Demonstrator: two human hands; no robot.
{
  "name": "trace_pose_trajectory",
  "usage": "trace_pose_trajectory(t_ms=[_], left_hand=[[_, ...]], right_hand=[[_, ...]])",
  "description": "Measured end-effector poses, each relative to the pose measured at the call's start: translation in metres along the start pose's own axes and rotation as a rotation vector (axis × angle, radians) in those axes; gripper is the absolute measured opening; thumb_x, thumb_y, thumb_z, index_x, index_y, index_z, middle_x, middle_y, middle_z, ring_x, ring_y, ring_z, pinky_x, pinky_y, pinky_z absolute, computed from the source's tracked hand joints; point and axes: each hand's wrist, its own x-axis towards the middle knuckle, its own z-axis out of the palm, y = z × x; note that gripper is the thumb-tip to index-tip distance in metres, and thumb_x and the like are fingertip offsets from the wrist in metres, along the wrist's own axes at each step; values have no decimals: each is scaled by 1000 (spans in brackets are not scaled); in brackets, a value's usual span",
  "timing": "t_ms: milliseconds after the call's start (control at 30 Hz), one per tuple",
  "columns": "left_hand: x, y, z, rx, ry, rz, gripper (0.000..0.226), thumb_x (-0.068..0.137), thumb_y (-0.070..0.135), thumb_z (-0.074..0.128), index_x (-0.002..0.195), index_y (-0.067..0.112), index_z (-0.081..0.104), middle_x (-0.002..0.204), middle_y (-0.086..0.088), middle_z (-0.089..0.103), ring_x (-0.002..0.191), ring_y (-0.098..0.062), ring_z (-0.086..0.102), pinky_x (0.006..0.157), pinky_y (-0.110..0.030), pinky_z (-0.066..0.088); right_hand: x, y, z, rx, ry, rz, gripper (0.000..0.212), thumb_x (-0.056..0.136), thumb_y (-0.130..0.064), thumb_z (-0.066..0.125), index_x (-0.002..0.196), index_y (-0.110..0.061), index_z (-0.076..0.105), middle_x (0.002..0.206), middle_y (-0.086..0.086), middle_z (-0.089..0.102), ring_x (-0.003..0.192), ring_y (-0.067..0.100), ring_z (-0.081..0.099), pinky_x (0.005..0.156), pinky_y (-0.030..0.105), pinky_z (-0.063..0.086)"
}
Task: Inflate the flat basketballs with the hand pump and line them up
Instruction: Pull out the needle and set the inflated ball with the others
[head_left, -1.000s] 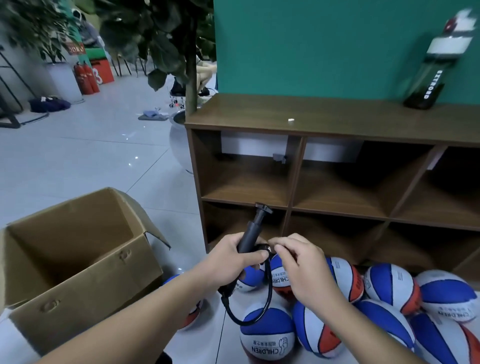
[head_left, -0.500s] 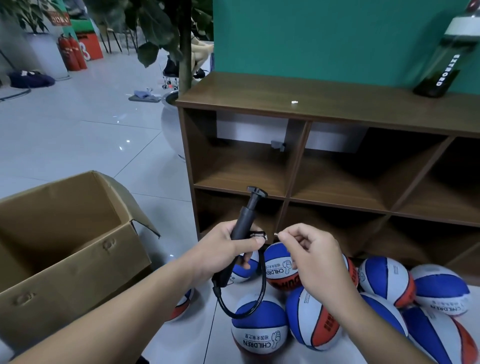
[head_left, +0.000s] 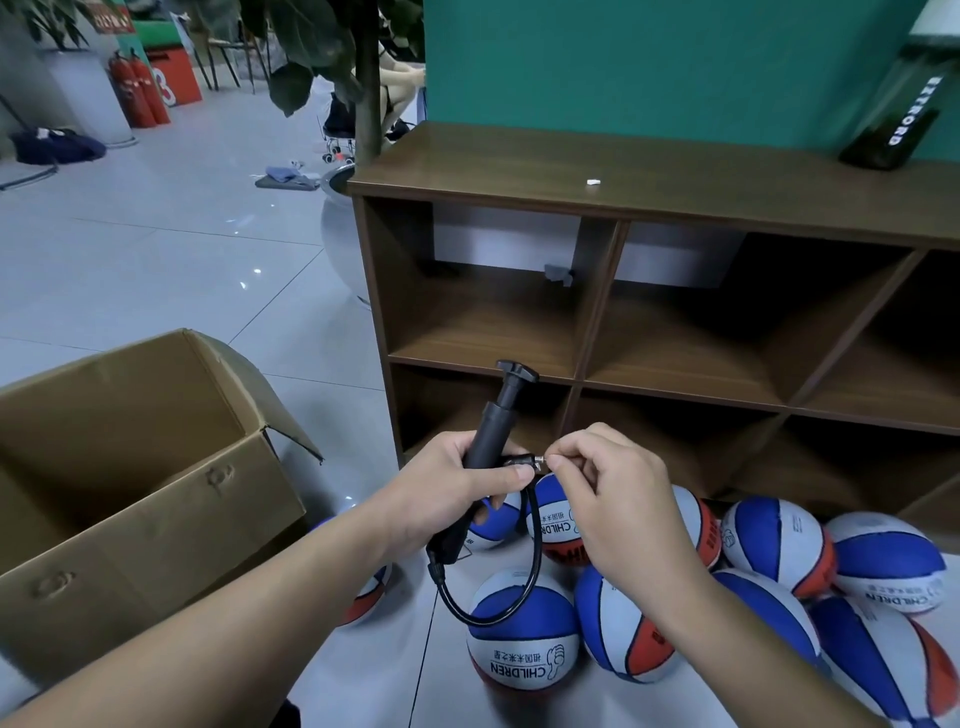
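Pump held over balls, lower centre of frame; needle end obscured.
Shelf (head_left: 649, 176) runs off the right edge; box (head_left: 156, 467) is cut at the left edge. Balls (head_left: 522, 644), blue, white and red, cluster on the floor at lower right, several hidden behind the arms. Left hand (head_left: 452, 493) grips the black pump (head_left: 493, 431), tilted, handle uppermost, hose (head_left: 498, 597) looping below. Right hand (head_left: 613, 499) pinches the hose tip; the fitting there is too small to make out.

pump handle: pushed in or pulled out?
Pushed in, nearly: the handle sits close above the pump barrel, only a short neck showing. Left hand grips the barrel.
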Motion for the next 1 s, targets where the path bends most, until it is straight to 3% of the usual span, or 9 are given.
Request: trace_pose_trajectory(t_ms=[233,400,600,700,800,900,1000], left_hand=[[-2,1,0,195,3,47,18,91,34,86,101,21,78,70,2,65,60,-15,56,60,-28,47],[-2,-7,4,338,-23,98,28,92,31,85,94,5,74,66,-2,57,58,-17,48,59,-32,40],[-3,-3,1,251,-30,57,14,95,31,83,103,19,82,78,-8,77,67,-16,61,67,-31,48],[-1,-3,5,187,20,26,13,98,23,79,105,12,81,86,-13,80,80,-21,76,72,-34,53],[1,-4,4,153,75,-26,17,98,16,76,105,1,78,88,-14,81,87,-27,81,76,-36,57],[3,-6,2,167,111,-37,15,94,19,80,99,5,81,89,-14,81,82,-21,78,81,-43,63],[2,-6,3,131,88,-39,14,94,19,82,96,5,82,91,-15,81,86,-31,77,88,-47,63]], right_hand=[[-3,7,-1,-204,-70,-68,14,101,-15,68,91,-22,75,86,-14,58,75,8,58,66,11,38],[-12,12,8,-242,-97,-158,14,95,-7,72,86,-17,75,87,-10,59,73,11,58,65,26,50],[-5,21,11,-55,-97,-59,10,96,-15,78,92,-23,81,82,-19,59,73,4,59,64,15,40],[-3,21,14,17,-71,25,9,96,-19,78,103,-23,82,88,-20,63,81,5,63,68,13,44],[-6,22,18,32,-97,71,21,95,-29,77,116,-28,77,100,-21,65,88,3,65,70,15,47],[-11,22,20,-38,-179,58,43,88,-56,79,124,-35,67,115,-26,60,106,-2,61,82,20,51],[-15,23,27,-178,-192,23,58,82,-74,74,124,-36,61,119,-26,54,114,-1,54,91,28,53]])
